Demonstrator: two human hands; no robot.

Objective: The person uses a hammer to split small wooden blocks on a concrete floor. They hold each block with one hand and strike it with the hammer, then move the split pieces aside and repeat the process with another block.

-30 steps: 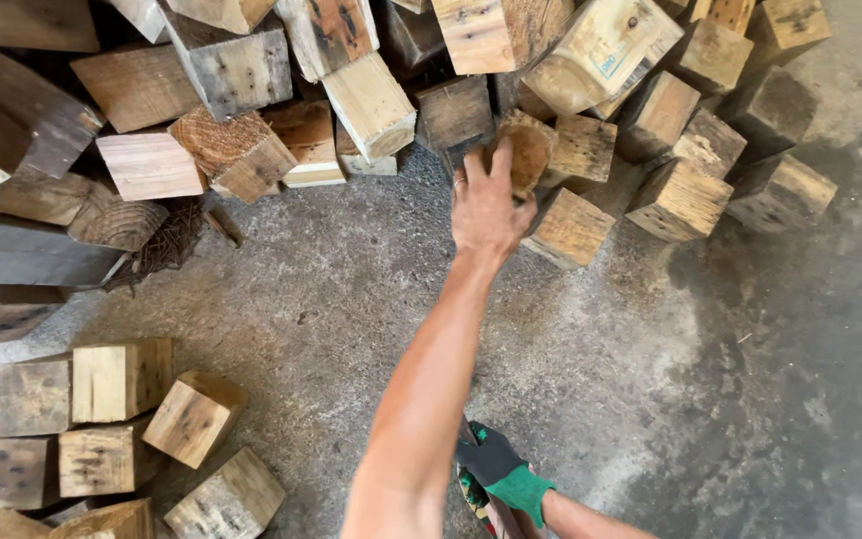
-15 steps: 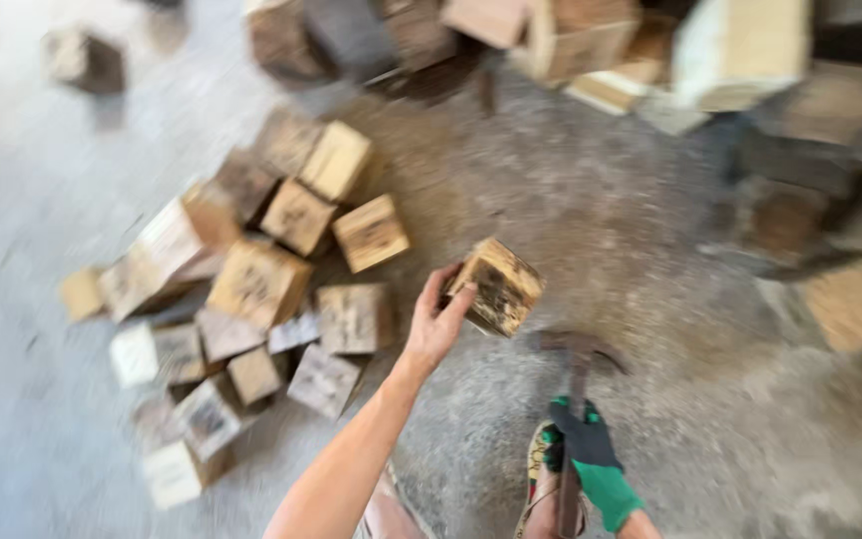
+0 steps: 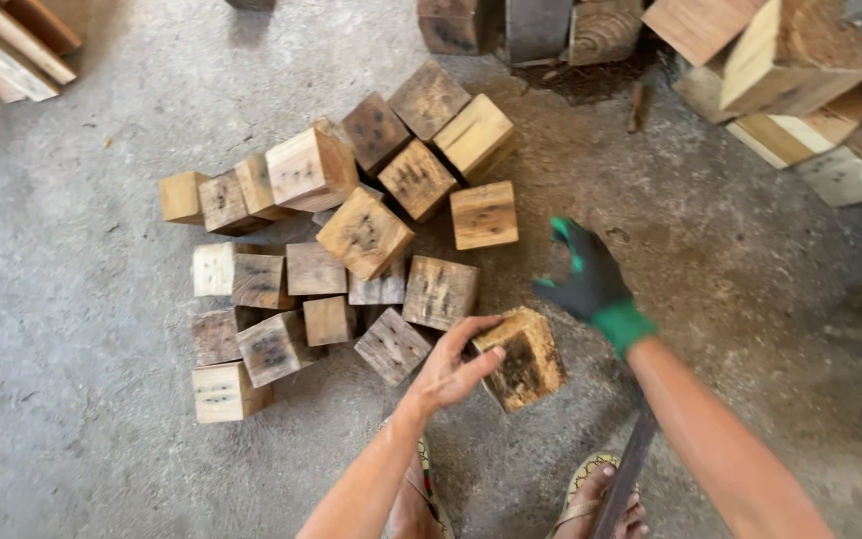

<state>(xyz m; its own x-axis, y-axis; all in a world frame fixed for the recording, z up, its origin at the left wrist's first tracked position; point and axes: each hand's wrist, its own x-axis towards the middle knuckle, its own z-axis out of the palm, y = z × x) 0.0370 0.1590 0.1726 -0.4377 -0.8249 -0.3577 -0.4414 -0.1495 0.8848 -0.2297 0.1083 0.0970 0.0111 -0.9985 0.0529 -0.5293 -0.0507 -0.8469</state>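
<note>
My bare left hand (image 3: pixel 451 364) grips a weathered wooden block (image 3: pixel 526 361) by its left side, low over the concrete floor (image 3: pixel 82 329). The block is dark-stained and tilted. My right hand (image 3: pixel 586 279), in a black and green glove, hovers just above and right of the block with its fingers spread and nothing in it. A dark metal tool handle (image 3: pixel 628 471) shows under my right forearm, near my feet. Just left of the held block lies a cluster of several similar wooden blocks (image 3: pixel 361 235).
A bigger heap of wooden blocks (image 3: pixel 800 70) fills the top right corner. Planks (image 3: pixel 12 45) lie at the top left. My sandalled feet (image 3: pixel 591 499) are at the bottom edge. Sawdust and dirt cover the floor around the heap.
My left hand took a block from the far heap and brought it down beside the small cluster. My gloved right hand, earlier around the tool handle, now has spread fingers near the block.
</note>
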